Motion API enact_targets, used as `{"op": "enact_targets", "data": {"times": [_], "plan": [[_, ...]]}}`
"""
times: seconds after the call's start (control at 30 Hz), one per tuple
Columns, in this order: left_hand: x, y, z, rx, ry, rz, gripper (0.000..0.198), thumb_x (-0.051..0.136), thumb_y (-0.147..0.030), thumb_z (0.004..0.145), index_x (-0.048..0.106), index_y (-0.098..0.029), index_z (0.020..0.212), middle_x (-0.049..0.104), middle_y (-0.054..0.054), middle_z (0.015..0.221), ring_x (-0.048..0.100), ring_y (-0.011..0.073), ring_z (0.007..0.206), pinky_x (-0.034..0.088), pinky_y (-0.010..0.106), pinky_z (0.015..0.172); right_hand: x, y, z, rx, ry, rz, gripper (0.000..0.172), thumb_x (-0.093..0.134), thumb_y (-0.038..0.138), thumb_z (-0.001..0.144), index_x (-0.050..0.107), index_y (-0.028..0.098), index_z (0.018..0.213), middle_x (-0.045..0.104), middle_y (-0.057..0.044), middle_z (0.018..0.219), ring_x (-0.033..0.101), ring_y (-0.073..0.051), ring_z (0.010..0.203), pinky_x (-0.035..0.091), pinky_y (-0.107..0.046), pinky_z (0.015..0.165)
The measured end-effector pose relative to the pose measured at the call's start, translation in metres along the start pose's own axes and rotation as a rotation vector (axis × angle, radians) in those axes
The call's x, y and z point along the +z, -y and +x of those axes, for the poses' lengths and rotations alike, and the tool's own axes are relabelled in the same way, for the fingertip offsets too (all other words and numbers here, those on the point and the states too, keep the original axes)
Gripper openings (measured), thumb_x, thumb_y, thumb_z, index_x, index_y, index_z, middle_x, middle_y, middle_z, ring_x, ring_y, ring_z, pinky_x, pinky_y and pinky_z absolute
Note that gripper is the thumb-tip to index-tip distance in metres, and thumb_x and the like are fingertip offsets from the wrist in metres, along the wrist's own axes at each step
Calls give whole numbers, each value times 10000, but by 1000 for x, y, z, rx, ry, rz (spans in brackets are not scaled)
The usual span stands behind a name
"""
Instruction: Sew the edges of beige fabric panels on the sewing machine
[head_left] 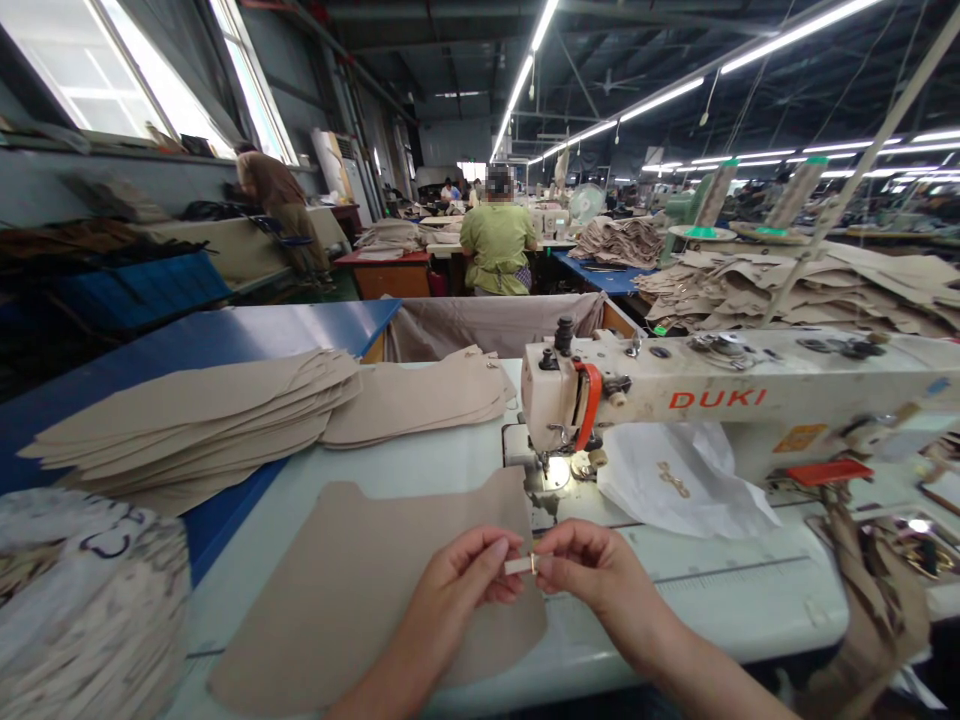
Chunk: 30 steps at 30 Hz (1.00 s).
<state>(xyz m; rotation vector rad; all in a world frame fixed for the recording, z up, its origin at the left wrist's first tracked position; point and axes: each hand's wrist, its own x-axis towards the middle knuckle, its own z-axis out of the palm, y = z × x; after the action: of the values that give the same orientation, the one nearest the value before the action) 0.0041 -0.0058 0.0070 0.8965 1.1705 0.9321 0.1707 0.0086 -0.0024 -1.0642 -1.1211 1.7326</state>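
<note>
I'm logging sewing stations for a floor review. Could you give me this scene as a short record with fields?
Left hand: fingertip grip on strip
Right hand: fingertip grip on strip's other end, beside gold-coloured ring
Below left hand: beige panel, flat on table
Machine: white, marked DUKI
Under machine arm: white sheet
Beyond panel: two beige stacks

Panel (360,580), lower middle: matt, smooth (leather or cloth, I cannot tell).
Ring (534,563): shiny, metal-looking.
Machine head (645,375), right: glossy paint.
</note>
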Motion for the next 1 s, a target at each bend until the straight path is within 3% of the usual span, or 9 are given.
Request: {"op": "enact_targets", "data": {"times": [0.17,0.33,0.47,0.53,0.63,0.73,1.0], "plan": [[0,5,5,-29,57,-18,270,754,-355,568,632,-154,700,609,-19,583,534,119,585,427,228,611,3,-5,2,6,10,50,342,814,440,588,655,158,699,643,11,595,588,-116,579,453,-230,583],[1,-3,7,-70,84,76,171,672,-294,558,593,-157,623,570,-33,541,483,111,553,379,224,579,6,-6,0,-25,36,54,314,789,430,620,634,165,685,619,20,567,558,-108,546,431,-227,569],[0,-6,8,-37,72,237,120,596,-264,533,555,-165,587,511,-48,529,454,117,556,349,229,566,9,-4,-11,-152,20,-193,166,681,310,745,628,175,826,640,-6,736,584,-139,695,431,-244,652],[-1,-6,7,-8,48,316,93,555,-248,532,539,-169,579,496,-49,545,448,120,568,342,231,565,10,-4,-16,-216,-19,-367,182,686,231,717,607,181,874,627,-15,829,580,-154,779,430,-252,701],[-1,-4,5,12,30,395,89,524,-254,563,531,-173,599,499,-44,569,455,129,580,341,234,563,10,-4,-20,-255,-29,-500,164,673,172,696,587,178,836,610,-14,811,574,-158,791,429,-248,710],[-1,-3,3,18,16,413,104,546,-274,579,535,-174,606,498,-42,574,464,134,588,346,235,564,9,-4,-20,-291,-26,-483,30,590,162,758,592,176,785,605,-15,771,568,-143,753,431,-233,685],[8,-11,2,35,-38,315,142,611,-308,550,553,-179,562,546,-23,564,516,147,587,411,240,585,4,-11,-14,-365,-117,-313,98,546,90,704,603,167,684,618,-26,755,559,-140,714,430,-235,661]]}}
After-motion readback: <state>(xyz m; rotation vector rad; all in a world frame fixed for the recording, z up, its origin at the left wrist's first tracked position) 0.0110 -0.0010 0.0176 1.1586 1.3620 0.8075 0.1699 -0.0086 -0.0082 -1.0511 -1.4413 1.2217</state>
